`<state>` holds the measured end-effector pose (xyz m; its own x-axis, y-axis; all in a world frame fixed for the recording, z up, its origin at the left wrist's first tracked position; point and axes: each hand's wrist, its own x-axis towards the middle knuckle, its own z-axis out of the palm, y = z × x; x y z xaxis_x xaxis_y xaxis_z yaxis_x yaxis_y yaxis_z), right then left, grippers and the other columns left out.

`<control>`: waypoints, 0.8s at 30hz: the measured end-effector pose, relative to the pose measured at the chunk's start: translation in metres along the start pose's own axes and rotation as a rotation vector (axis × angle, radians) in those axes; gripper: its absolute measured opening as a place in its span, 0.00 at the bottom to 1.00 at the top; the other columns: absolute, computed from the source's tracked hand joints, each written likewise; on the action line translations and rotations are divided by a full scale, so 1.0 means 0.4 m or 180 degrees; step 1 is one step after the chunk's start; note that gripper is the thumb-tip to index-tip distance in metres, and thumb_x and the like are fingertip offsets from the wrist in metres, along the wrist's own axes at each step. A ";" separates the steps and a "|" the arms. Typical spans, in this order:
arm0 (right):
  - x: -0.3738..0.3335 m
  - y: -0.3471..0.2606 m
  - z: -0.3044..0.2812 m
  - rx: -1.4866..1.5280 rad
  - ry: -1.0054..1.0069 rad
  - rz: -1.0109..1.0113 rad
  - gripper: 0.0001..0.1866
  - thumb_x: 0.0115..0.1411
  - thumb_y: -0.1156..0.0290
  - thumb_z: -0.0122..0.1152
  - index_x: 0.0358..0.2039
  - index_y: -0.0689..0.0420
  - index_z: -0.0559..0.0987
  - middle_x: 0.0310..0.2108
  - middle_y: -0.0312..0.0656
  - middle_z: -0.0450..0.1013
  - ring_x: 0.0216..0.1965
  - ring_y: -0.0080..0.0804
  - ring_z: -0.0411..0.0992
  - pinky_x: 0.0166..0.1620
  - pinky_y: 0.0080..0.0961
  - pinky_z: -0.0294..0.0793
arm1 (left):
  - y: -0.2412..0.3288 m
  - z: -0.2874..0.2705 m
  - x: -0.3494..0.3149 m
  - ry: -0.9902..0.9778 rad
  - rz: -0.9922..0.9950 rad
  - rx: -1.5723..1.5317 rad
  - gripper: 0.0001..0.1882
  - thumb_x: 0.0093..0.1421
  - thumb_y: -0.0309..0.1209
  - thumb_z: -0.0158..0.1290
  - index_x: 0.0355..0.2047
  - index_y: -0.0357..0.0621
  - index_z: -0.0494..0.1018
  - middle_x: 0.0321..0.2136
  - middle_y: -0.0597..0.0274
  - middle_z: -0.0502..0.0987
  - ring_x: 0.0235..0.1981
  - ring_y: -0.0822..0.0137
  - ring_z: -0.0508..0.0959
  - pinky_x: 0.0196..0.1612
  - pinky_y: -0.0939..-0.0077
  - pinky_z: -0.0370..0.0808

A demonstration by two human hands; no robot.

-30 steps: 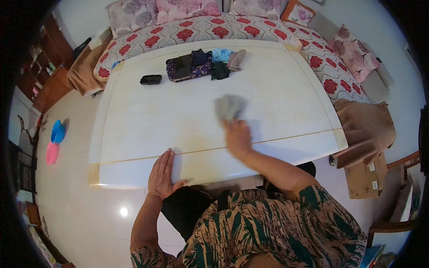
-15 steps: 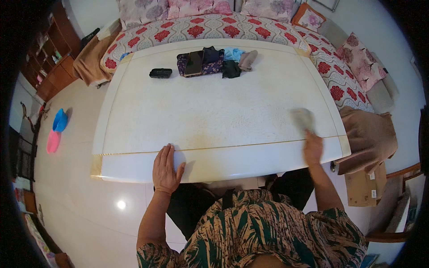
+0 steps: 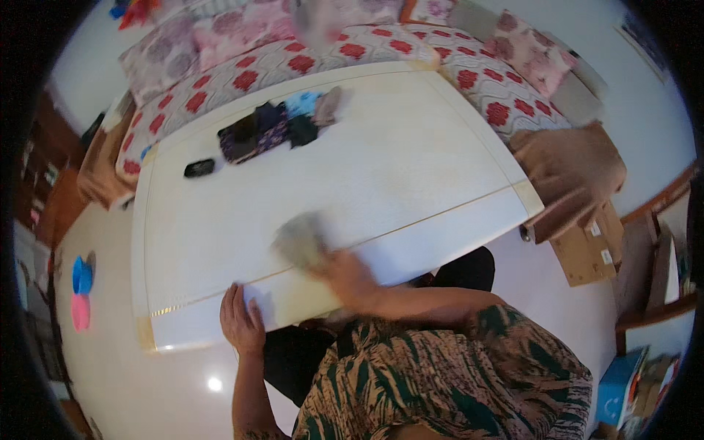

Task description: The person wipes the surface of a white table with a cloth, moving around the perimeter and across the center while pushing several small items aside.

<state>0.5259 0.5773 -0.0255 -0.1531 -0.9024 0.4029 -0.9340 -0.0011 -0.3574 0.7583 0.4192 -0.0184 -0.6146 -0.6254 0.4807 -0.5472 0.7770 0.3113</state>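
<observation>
My left hand (image 3: 242,323) lies open and flat on the near left edge of the white table (image 3: 411,154), fingers apart and holding nothing. In front of my body, my right hand (image 3: 350,280) is closed on a pale grey-green, fan-shaped thing (image 3: 299,240). Motion smears it, so I cannot make out its exact kind. It is over the table's near part, by the gold line, and whether it touches the surface cannot be told. My right forearm reaches across from the right.
Toward the far left of the table are a small black case (image 3: 199,169), a dark flowered pouch (image 3: 253,136) and crumpled cloths (image 3: 302,130). A patterned sofa (image 3: 352,51) borders the far side. A cardboard box (image 3: 583,253) and basins (image 3: 81,275) stand on the floor.
My right hand has swept the pale thing from the table's right side leftward to the near middle. My left hand stays on the near edge. The whole view has turned and shifted.
</observation>
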 end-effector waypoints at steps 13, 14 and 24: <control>-0.119 0.561 -0.283 -0.1935 0.0350 0.2432 0.23 0.57 0.78 0.47 0.51 0.41 0.76 0.38 0.44 0.73 0.39 0.43 0.71 0.40 0.40 0.71 | 0.037 0.037 -0.044 0.0518 -0.0126 0.0465 0.21 0.68 0.37 0.39 0.52 0.36 0.71 0.53 0.47 0.73 0.55 0.48 0.71 0.58 0.56 0.64; -0.223 0.645 -0.345 -0.2483 0.0382 0.2654 0.24 0.57 0.77 0.47 0.53 0.42 0.75 0.36 0.46 0.74 0.38 0.44 0.72 0.41 0.40 0.72 | 0.049 0.042 -0.038 0.0520 -0.0111 0.0403 0.21 0.68 0.37 0.39 0.52 0.36 0.71 0.53 0.47 0.72 0.55 0.48 0.71 0.58 0.56 0.64; -0.422 0.679 -0.512 -0.2497 0.0230 0.4794 0.25 0.60 0.67 0.51 0.60 0.42 0.69 0.58 0.46 0.65 0.52 0.52 0.65 0.53 0.41 0.69 | 0.021 0.043 -0.048 0.0459 -0.0201 0.0383 0.20 0.66 0.33 0.41 0.53 0.35 0.70 0.54 0.46 0.71 0.56 0.46 0.69 0.59 0.55 0.62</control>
<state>0.2320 0.8177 -0.0178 -0.9798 0.1153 0.1632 0.1220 0.9920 0.0321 0.7557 0.4366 -0.0390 -0.4940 -0.6492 0.5784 -0.6514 0.7170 0.2484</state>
